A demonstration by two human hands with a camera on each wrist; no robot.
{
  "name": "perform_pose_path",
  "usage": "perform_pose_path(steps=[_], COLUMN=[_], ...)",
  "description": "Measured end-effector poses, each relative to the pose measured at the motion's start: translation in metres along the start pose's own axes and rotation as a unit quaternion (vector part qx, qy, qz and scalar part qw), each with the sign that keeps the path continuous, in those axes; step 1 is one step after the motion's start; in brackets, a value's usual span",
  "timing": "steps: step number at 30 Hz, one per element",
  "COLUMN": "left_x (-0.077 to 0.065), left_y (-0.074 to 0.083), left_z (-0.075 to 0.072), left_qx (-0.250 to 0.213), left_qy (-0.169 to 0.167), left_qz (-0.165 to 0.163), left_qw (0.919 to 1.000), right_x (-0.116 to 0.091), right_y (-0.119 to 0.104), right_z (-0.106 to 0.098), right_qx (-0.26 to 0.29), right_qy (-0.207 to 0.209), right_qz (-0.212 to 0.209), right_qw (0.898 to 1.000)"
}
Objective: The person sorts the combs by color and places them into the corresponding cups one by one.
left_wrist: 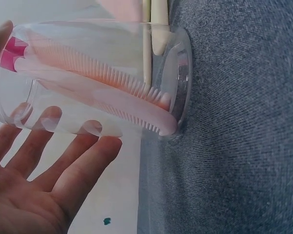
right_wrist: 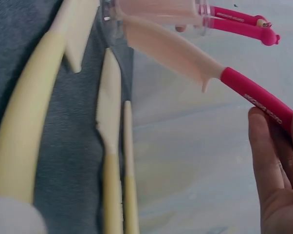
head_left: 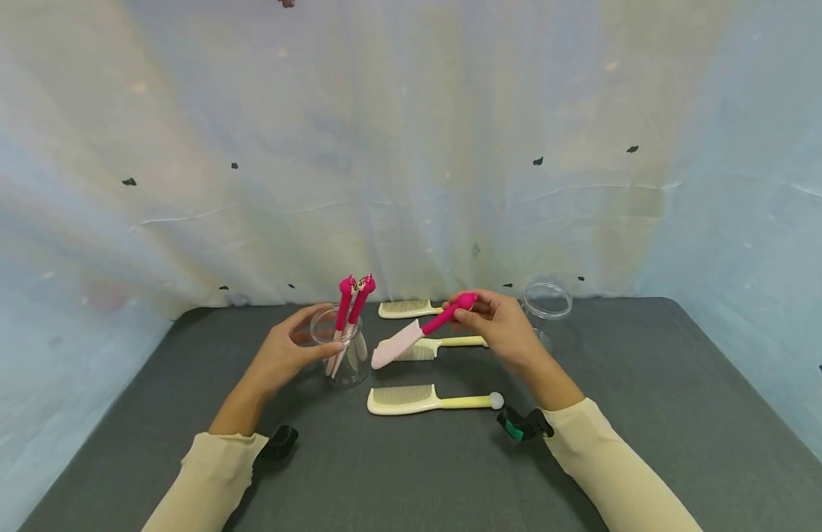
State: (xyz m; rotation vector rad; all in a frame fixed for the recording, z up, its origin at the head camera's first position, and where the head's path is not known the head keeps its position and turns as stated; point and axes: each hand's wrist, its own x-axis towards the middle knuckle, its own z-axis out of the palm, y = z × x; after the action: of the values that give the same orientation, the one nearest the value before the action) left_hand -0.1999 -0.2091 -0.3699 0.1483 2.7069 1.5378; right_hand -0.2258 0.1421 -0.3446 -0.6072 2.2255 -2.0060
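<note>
My left hand [head_left: 281, 358] holds a clear plastic jar [head_left: 351, 378] near its rim, thumb on the near side and fingers round the far side. Two pink combs [left_wrist: 95, 87] lean inside it, their bright pink handles [head_left: 360, 299] sticking up past the rim. Between the thumb and fingers of my right hand [head_left: 510, 332] is the handle of another pink comb [head_left: 399, 346]. This comb slants down to the left, its pale toothed end beside the jar. In the right wrist view its handle [right_wrist: 256, 97] bears white lettering.
Three cream combs with yellow handles lie on the dark grey table [head_left: 397, 473]: a near comb [head_left: 404, 400], a middle comb [head_left: 460, 341] and a far comb [head_left: 405, 309]. Behind my right hand stands a second clear jar [head_left: 547, 313], partly hidden. A pale curtain [head_left: 411, 148] hangs behind the table.
</note>
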Motion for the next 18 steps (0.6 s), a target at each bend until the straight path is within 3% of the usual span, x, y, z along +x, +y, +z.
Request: perform_pose_path(steps=[9,18], left_x=[-0.001,0.000], left_y=[-0.002,0.001], left_z=[0.000,0.001], left_qx=[0.000,-0.030], left_qy=[0.004,-0.015], left_qz=[0.000,0.003], left_qw=[1.0000,0.9994], right_x=[0.005,0.015], right_y=[-0.028,-0.049], right_z=[0.000,-0.008], right_qx=[-0.004,-0.007], right_qy=[0.015,0.025], right_qz=[-0.041,-0.052], right_qw=[0.999,0.998])
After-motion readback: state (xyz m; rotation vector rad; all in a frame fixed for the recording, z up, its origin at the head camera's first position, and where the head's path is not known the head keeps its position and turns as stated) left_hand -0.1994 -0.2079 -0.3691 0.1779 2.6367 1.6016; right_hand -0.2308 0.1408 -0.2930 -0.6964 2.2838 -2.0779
